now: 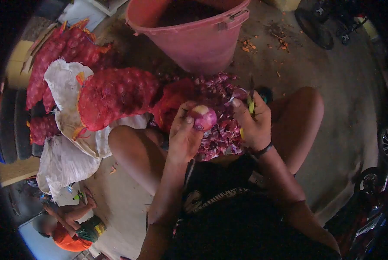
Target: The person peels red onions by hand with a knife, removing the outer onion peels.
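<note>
A purple-red onion with a pale cut patch on top rests in the fingers of my left hand. To its right, my right hand is closed around a small knife with a yellow-green handle; its dark blade points away from me. A piece of purple skin is near my right thumb. The two hands are apart. Below and between them lies a heap of onion skins. Left of my left hand, a red mesh bag of onions lies with its end near my wrist.
Beyond the skins stands a large red tub. More onion sacks and white sacks lie at the left. Orange scraps dot the floor. A person in orange sits at the lower left; wheels show at the right.
</note>
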Motion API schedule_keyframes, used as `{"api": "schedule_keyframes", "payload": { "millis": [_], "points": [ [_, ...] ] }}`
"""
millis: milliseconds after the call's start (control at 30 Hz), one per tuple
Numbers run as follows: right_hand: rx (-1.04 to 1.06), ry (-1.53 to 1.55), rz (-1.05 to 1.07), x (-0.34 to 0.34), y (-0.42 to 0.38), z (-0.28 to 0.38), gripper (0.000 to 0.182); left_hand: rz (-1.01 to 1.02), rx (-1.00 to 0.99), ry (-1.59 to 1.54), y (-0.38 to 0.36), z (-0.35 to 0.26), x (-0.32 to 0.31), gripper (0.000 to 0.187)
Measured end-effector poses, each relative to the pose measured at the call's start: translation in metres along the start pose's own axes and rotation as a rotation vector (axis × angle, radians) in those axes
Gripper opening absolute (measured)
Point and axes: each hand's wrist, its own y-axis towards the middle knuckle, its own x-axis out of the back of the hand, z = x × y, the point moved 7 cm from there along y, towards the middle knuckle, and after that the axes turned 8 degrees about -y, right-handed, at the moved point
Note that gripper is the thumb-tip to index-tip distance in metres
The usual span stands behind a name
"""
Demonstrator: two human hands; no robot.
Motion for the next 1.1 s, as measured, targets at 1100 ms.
{"api": "schedule_keyframes", "payload": {
  "millis": [1100],
  "points": [
    [-0.11,-0.661,0.446,-0.049,0.007,-0.062,0.038,-0.093,1.029,2.128,0.055,-0.063,0.241,0.037]
  ]
}}
